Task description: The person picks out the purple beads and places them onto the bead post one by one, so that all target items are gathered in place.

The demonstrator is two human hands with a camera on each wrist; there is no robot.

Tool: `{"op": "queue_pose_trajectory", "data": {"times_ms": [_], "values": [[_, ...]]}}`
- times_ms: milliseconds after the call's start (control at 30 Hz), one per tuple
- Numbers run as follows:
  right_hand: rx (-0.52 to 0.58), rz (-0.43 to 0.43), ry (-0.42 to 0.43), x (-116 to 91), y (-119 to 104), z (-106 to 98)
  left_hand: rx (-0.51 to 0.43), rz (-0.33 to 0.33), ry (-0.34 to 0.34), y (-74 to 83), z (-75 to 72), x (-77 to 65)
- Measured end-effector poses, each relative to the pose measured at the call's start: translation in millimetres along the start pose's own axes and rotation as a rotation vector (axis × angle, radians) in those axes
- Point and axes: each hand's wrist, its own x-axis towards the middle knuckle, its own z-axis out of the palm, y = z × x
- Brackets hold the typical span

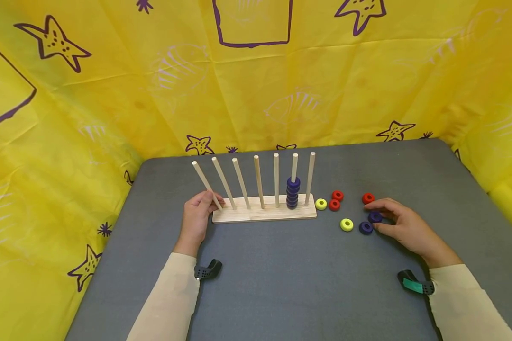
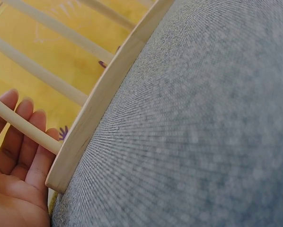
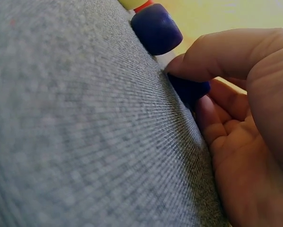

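A wooden peg stand (image 1: pixel 260 215) with a row of upright pegs stands on the grey table. My left hand (image 1: pixel 198 210) is at its left end, its lightly bent fingers (image 2: pixel 30 123) behind the leftmost peg (image 2: pixel 25 125). In the left wrist view its thumb is out of sight. Several dark blue rings (image 1: pixel 292 194) are stacked on the second peg from the right. To the right of the stand, my right hand (image 1: pixel 403 227) pinches a dark blue ring (image 3: pixel 189 90) at the table between thumb and fingers. Another dark blue ring (image 1: pixel 366 228) lies just beside it.
Two yellow rings, one near the stand (image 1: pixel 321 204) and one closer to me (image 1: pixel 346 225), lie on the table. Two red rings (image 1: pixel 334 205) lie together, and another red ring (image 1: pixel 368 198) is by my right fingertips. A yellow patterned cloth (image 1: pixel 247 94) hangs behind the table.
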Motion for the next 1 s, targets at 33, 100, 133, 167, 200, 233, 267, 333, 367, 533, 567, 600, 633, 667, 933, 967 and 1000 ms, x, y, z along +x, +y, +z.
{"op": "queue_pose_trajectory", "data": {"times_ms": [33,100,133,167,200,233,267,333,367,533,567,600,633,667,933,967,1000], "values": [[-0.001,0.001,-0.002,0.0,-0.1,-0.3,0.000,0.001,0.000,0.1,0.1,-0.1],[-0.008,0.003,-0.005,0.2,-0.1,-1.2,0.005,-0.001,0.000,0.0,0.0,-0.1],[-0.013,0.004,-0.005,0.2,-0.1,-1.7,0.006,-0.001,0.000,-0.1,0.0,0.0],[-0.020,0.007,-0.003,0.2,0.0,-2.2,0.007,-0.001,-0.001,-0.3,-0.1,0.0],[-0.026,0.009,0.002,0.1,0.3,-2.7,0.007,-0.002,-0.002,-0.5,-0.2,0.0],[-0.033,0.012,0.007,-0.1,0.5,-3.1,0.007,-0.001,-0.003,-0.6,-0.2,-0.1],[-0.038,0.013,0.014,-0.2,0.8,-3.5,0.006,-0.001,-0.005,-0.8,-0.4,0.0],[-0.049,0.013,0.027,-0.4,1.7,-3.7,0.003,-0.001,-0.008,-0.6,-0.5,-0.3],[-0.053,0.012,0.033,-0.4,2.1,-3.7,0.000,-0.001,-0.009,-0.6,-0.6,-0.5],[-0.068,0.006,0.045,0.1,4.1,-2.4,0.009,-0.005,-0.013,-0.1,-1.2,-0.8],[-0.066,0.004,0.047,0.3,4.3,-2.0,0.010,-0.005,-0.012,-0.3,-1.5,-0.6],[-0.064,0.001,0.050,0.4,4.3,-1.7,0.011,-0.005,-0.013,-0.3,-1.6,-0.5],[-0.061,-0.002,0.053,0.5,4.2,-1.3,0.010,-0.005,-0.012,-0.4,-1.8,-0.3],[-0.057,-0.005,0.057,0.5,4.1,-1.0,0.009,-0.005,-0.012,-0.5,-1.9,-0.3],[-0.050,0.011,0.074,-0.4,-0.1,-0.1,-0.016,0.023,-0.013,0.4,-0.3,-0.8],[-0.052,0.019,0.075,-0.5,-0.7,-0.2,-0.023,0.029,-0.015,0.5,0.1,-0.7],[-0.054,0.025,0.075,-0.6,-1.5,-0.3,-0.025,0.036,-0.017,0.7,0.4,-0.8]]}}
